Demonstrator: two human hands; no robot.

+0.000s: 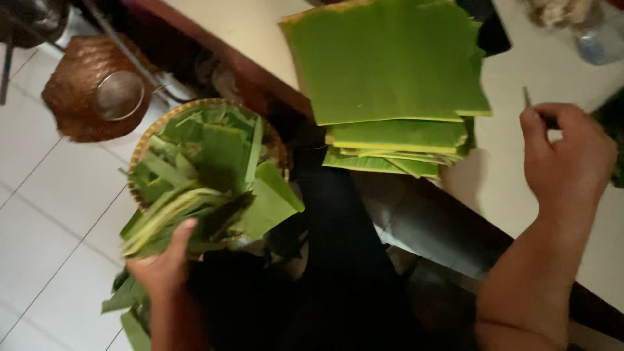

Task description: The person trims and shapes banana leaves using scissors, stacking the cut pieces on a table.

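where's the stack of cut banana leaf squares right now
In the head view the stack of leaf squares lies on the pale table at upper centre, at its near edge, between the basket of leaf scraps and the right hand.

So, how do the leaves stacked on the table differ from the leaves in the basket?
The stacked leaves are large flat squares, piled neatly on the table. The basket leaves are narrow strips and scraps, heaped loosely, gripped by the left hand. Both are green.
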